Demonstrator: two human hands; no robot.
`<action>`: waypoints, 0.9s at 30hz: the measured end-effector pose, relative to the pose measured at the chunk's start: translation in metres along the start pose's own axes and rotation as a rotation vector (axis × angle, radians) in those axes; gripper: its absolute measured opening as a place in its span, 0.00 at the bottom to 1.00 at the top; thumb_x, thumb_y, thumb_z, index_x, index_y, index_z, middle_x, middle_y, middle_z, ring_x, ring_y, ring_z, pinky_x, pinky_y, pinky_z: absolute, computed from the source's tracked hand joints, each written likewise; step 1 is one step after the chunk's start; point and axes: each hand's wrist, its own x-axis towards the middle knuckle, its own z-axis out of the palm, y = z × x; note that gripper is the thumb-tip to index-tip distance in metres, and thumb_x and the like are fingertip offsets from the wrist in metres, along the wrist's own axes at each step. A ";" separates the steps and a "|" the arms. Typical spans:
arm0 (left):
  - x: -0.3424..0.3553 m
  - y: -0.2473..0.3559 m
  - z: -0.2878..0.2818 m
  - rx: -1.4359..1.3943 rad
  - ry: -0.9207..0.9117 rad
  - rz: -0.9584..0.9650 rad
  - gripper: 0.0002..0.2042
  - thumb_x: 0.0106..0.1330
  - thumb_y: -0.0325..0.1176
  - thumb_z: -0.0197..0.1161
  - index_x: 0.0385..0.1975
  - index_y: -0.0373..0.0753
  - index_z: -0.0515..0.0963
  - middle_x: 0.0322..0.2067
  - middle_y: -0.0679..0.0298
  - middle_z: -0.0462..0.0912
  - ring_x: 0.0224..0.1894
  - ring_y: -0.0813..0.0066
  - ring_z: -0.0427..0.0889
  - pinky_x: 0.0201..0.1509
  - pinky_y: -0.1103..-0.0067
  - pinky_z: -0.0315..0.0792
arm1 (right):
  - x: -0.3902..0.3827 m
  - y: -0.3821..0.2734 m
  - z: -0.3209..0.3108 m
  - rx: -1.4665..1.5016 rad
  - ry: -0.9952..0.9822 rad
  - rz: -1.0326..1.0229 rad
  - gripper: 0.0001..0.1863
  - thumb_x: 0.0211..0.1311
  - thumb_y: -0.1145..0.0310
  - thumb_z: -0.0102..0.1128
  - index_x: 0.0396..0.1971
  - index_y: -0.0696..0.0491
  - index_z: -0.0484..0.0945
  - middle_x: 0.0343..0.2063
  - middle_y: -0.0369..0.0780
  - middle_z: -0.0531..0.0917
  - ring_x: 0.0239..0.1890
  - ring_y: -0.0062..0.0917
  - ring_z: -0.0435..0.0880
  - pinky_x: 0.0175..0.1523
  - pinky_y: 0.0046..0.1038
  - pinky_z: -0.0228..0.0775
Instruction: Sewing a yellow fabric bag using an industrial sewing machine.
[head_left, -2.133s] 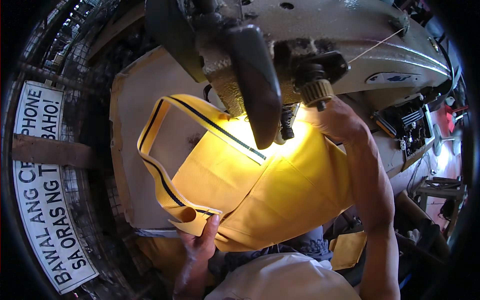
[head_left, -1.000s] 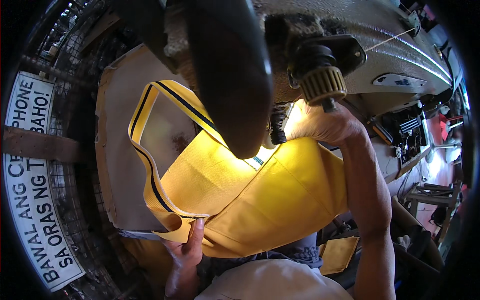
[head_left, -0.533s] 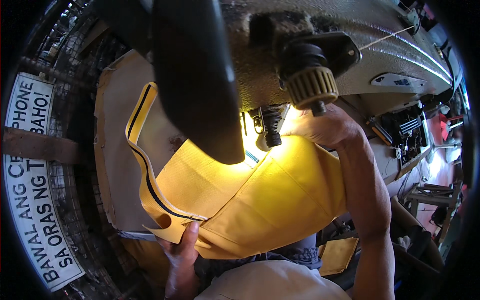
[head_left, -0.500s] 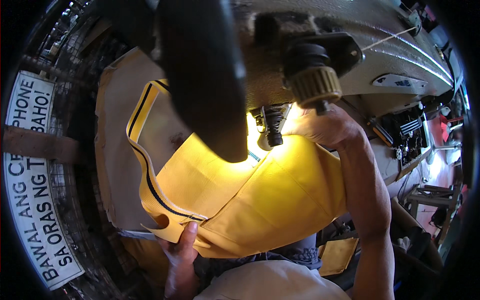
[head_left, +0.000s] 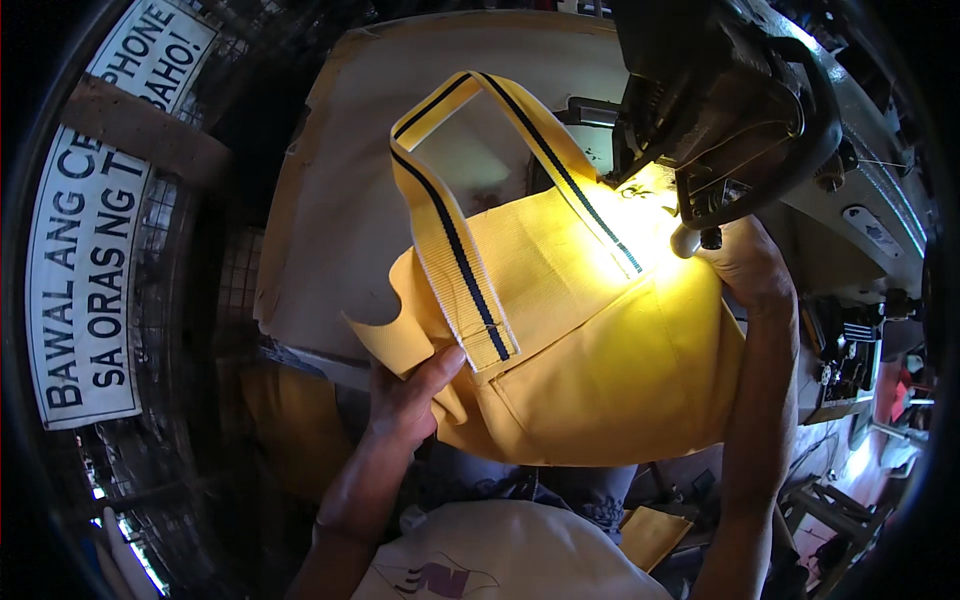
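A yellow fabric bag (head_left: 620, 380) lies spread under a sewing machine (head_left: 720, 120), lit brightly near the machine's needle area. Its strap (head_left: 450, 225), yellow with a dark centre stripe and white edges, loops up and away over the table. My left hand (head_left: 410, 395) pinches the bag's near-left edge, thumb on top beside the strap's stitched end. At the right, my right hand (head_left: 750, 260) holds the bag's far-right part close to the needle area. One fingertip shows in the glare; the machine and the fabric hide the other fingers.
A pale, worn tabletop (head_left: 330, 200) extends beyond the bag. White signs with dark lettering (head_left: 85, 290) hang on wire mesh at the left. A yellow fabric piece (head_left: 655, 535) lies near my lap. A tray of metal parts (head_left: 845, 350) sits at the right.
The view has swung to the right, and the machine head now appears farther right. The strap loop shows fully, more upright. Both hands still hold the bag.
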 end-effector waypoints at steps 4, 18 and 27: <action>0.004 0.005 0.003 -0.007 -0.021 0.007 0.24 0.63 0.24 0.66 0.60 0.32 0.70 0.51 0.59 0.81 0.52 0.71 0.81 0.58 0.74 0.74 | 0.002 -0.008 -0.003 0.038 -0.046 0.002 0.28 0.55 0.69 0.74 0.56 0.58 0.77 0.52 0.45 0.82 0.55 0.29 0.79 0.61 0.31 0.68; -0.027 0.027 0.011 0.721 -0.138 0.537 0.13 0.72 0.34 0.60 0.52 0.36 0.76 0.34 0.62 0.83 0.36 0.70 0.83 0.41 0.73 0.75 | -0.003 0.015 0.003 -0.231 0.108 -0.200 0.25 0.59 0.64 0.70 0.55 0.60 0.76 0.49 0.46 0.82 0.51 0.33 0.81 0.56 0.30 0.72; -0.100 0.068 -0.042 0.613 -0.074 0.388 0.13 0.74 0.26 0.52 0.55 0.33 0.71 0.44 0.55 0.81 0.43 0.71 0.80 0.49 0.76 0.72 | 0.022 0.049 -0.013 -0.009 -0.007 -0.367 0.18 0.67 0.68 0.61 0.54 0.61 0.75 0.47 0.41 0.81 0.48 0.24 0.81 0.50 0.25 0.76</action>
